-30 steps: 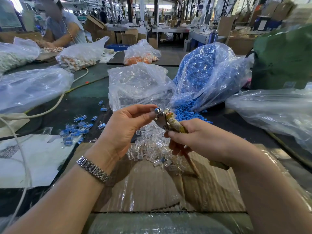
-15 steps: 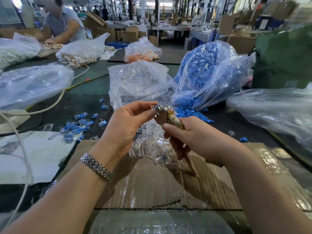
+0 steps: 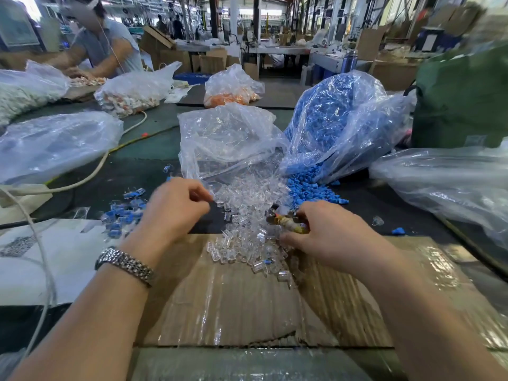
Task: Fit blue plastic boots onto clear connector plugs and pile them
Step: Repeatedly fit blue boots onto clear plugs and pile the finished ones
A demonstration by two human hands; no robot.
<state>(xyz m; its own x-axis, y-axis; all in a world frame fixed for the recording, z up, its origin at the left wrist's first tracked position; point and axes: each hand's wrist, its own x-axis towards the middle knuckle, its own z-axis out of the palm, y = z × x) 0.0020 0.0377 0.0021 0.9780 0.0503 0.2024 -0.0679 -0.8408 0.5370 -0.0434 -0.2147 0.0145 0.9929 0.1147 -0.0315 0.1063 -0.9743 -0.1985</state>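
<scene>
A heap of clear connector plugs (image 3: 244, 213) spills from a clear bag (image 3: 228, 138) onto the table and a taped cardboard sheet (image 3: 233, 301). Loose blue boots (image 3: 308, 185) pour out of a blue-filled bag (image 3: 335, 119) just right of it. Fitted blue-and-clear plugs (image 3: 121, 213) lie in a small pile at the left. My left hand (image 3: 176, 213) is blurred between that pile and the clear heap, fingers curled with the tips together; whatever is in them is hidden. My right hand (image 3: 330, 237) grips a small tape-wrapped metal tool (image 3: 287, 221) and rests on the clear heap's right edge.
Large plastic bags lie at the left (image 3: 55, 144) and right (image 3: 445, 182). A white cable (image 3: 90, 171) crosses the left side. A green bag (image 3: 461, 100) stands at the back right. One stray blue boot (image 3: 398, 231) lies right of my hand. A person (image 3: 101, 48) works at the far left.
Both hands have dropped from in front of me to the table. My left hand swung left away from the tool; my right hand lowered the tool onto the clear plug heap.
</scene>
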